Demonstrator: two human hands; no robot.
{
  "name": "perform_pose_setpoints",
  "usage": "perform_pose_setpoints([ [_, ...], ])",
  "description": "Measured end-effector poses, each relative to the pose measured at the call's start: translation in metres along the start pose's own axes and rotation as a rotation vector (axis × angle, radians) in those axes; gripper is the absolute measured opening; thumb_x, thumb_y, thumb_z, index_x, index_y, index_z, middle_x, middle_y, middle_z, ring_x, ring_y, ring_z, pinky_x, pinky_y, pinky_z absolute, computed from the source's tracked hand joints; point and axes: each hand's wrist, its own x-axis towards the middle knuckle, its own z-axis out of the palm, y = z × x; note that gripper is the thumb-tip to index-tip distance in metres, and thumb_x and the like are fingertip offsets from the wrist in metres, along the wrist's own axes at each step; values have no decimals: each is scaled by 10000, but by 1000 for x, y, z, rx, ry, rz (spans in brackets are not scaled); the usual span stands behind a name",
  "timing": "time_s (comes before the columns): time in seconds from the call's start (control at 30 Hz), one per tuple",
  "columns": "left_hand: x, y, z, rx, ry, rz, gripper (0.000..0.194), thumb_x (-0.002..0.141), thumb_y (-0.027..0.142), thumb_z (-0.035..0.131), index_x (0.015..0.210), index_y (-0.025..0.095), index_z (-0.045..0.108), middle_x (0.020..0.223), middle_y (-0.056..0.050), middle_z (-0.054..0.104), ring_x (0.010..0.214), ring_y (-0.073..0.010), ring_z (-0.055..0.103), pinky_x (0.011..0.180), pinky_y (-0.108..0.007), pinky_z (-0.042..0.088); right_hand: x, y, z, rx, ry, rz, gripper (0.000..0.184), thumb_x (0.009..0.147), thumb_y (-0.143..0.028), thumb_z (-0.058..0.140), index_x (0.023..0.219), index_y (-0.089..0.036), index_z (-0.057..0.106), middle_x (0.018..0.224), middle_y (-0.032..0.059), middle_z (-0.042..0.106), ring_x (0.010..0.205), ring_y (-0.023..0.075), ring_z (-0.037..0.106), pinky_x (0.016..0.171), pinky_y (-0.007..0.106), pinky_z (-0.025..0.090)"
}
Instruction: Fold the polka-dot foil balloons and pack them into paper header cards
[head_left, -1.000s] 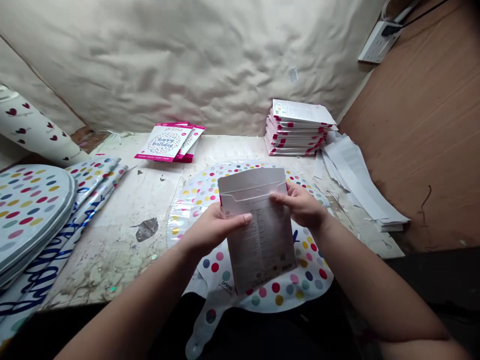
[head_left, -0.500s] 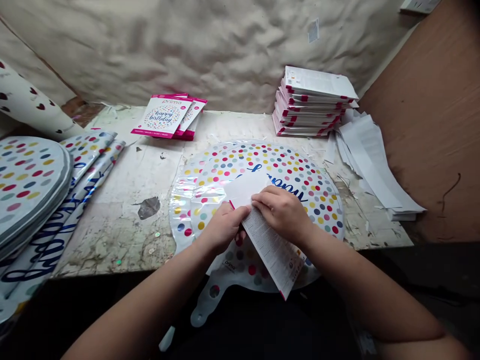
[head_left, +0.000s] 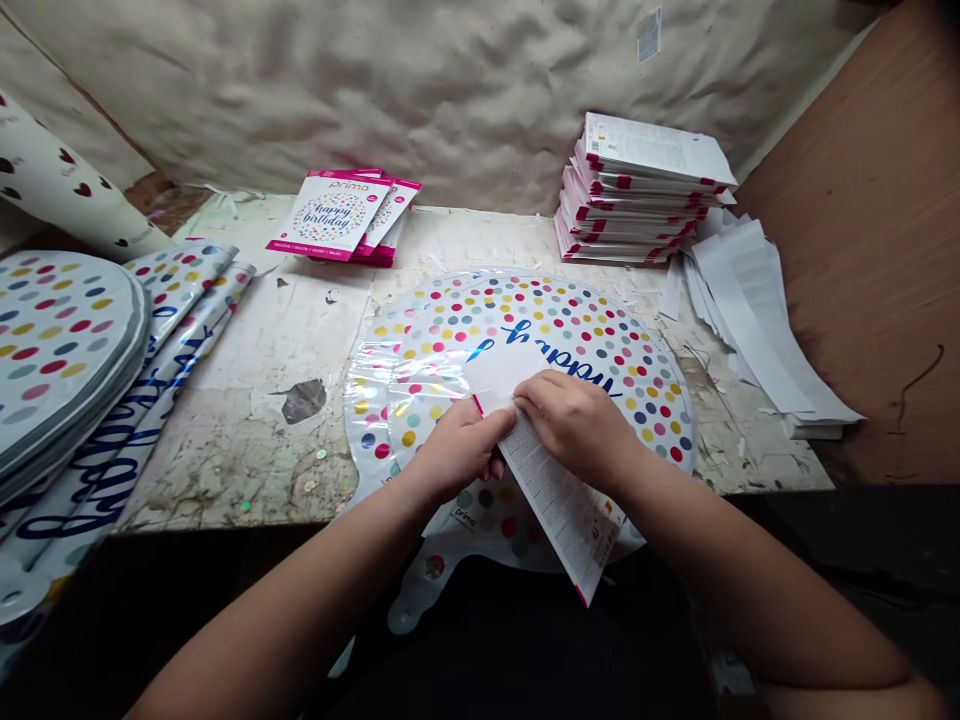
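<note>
- Left hand point(head_left: 457, 450) pinches a folded card sleeve point(head_left: 559, 500)
- Right hand point(head_left: 574, 425) grips it alongside
- Polka-dot foil balloon point(head_left: 540, 340) lies beneath
- Stacked sleeves point(head_left: 637, 190) sit beyond the balloon

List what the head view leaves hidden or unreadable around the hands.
Head view:
White printed card sleeve: its small print is too small to read, and its middle is hidden by the left hand and right hand.
Polka-dot foil balloon: its blue lettering is partly hidden by the sleeve and hands.
Stack of pink-edged packets: the count is unclear because they overlap.
White heart-print roll: cut off by the left edge.
</note>
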Motion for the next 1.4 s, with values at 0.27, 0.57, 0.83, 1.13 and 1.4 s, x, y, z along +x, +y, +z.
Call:
perform_pose_setpoints([
  [0.27, 3, 0, -4, -142, 86, -40, 296, 810, 313, 489, 576, 137, 533, 372, -1, 493, 324, -101, 444, 345, -197, 318, -10, 13, -26, -86, 113, 84, 159, 837, -108, 380, 831, -163, 529, 816, 94, 583, 733, 202, 529, 623, 299, 416],
  [0.57, -52, -4, -13, -11, -624, -330, 361, 848, 450, 499, 956, 154, 674, 917, -103, 690, 541, -120, 600, 516, -234, 464, -152, 105, -99, -387, -334, 575, 202, 827, -214, 500, 650, -232, 596, 691, 104, 655, 541, 201, 585, 491, 337, 397],
  [0.83, 21, -10, -47, 1164, -430, 740, 546, 863, 412, 474, 1335, 140, 442, 1404, -144, 406, 1330, -311, 304, 1085, -487, 237, -63, -24, 21, -117, -247, 271, 1002, 649, -767, 504, 1294, -2, 454, 1344, 245, 448, 1258, 405, 383, 994, 501, 386],
  [1.13, -11, -56, -42, 1309, -163, 1079, 322, 868, 333, 524, 1086, 112, 613, 1172, -155, 618, 1131, -289, 541, 963, -412, 434, -96, -6, 40, -83, -67, -48, 341, 866, -237, 484, 1155, -87, 581, 1211, 173, 582, 1168, 299, 500, 950, 423, 438],
  [1.4, 30, -37, -34, 1182, -72, 842, 261, 882, 203, 465, 1111, 159, 584, 970, -93, 635, 898, -203, 580, 793, -344, 487, -66, 14, 35, 45, -67, 253, 252, 862, -228, 510, 1097, -178, 587, 1121, 113, 610, 1054, 253, 550, 879, 417, 483],
])
